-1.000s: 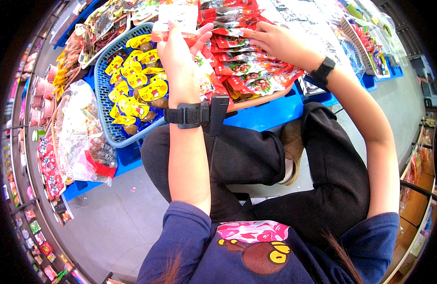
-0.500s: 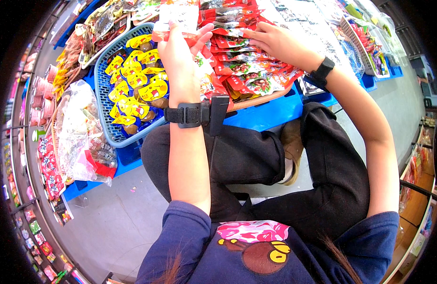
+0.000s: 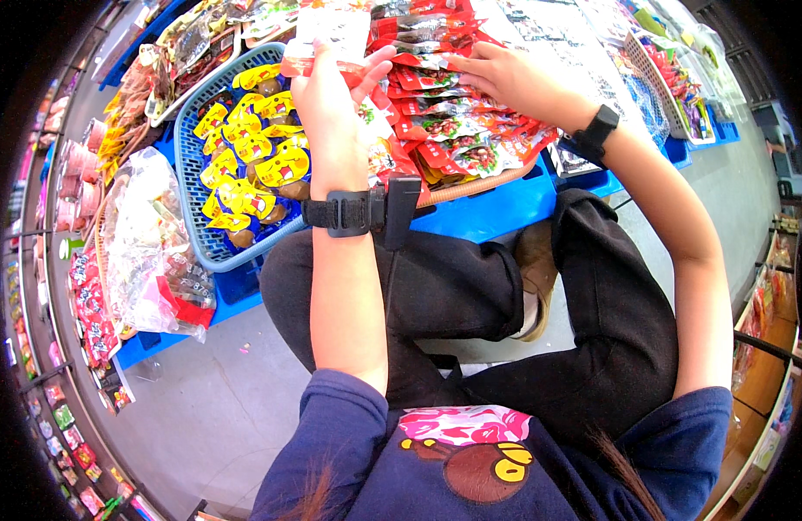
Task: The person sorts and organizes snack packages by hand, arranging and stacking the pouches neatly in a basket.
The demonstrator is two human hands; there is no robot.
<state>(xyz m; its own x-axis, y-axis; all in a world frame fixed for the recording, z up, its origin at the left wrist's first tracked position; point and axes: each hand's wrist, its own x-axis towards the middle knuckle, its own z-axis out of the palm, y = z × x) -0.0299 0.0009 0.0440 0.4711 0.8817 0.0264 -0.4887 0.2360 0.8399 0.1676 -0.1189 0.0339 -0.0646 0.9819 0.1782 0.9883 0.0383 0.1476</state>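
My left hand (image 3: 330,100) is closed on a white and red snack packet (image 3: 333,28), the thumb laid over its near edge and the other fingers sticking out to the right. A shallow tan basket (image 3: 483,185) is filled with upright rows of red snack packets (image 3: 440,130) printed with food pictures. On the right side of these rows rests my right hand (image 3: 514,78), fingers slightly bent and apart, tips touching the packets. No packet shows lifted in it. Under my left wrist, more red and white packets lean at the basket's left side.
A blue basket (image 3: 193,208) of yellow-and-blue wrapped snacks stands left, beside a clear plastic bag (image 3: 149,243) of packets. Silvery packets (image 3: 553,43) lie farther right, with a white basket (image 3: 679,104) beyond. Blue crates (image 3: 496,208) support the baskets. My crossed legs (image 3: 453,286) are close in front.
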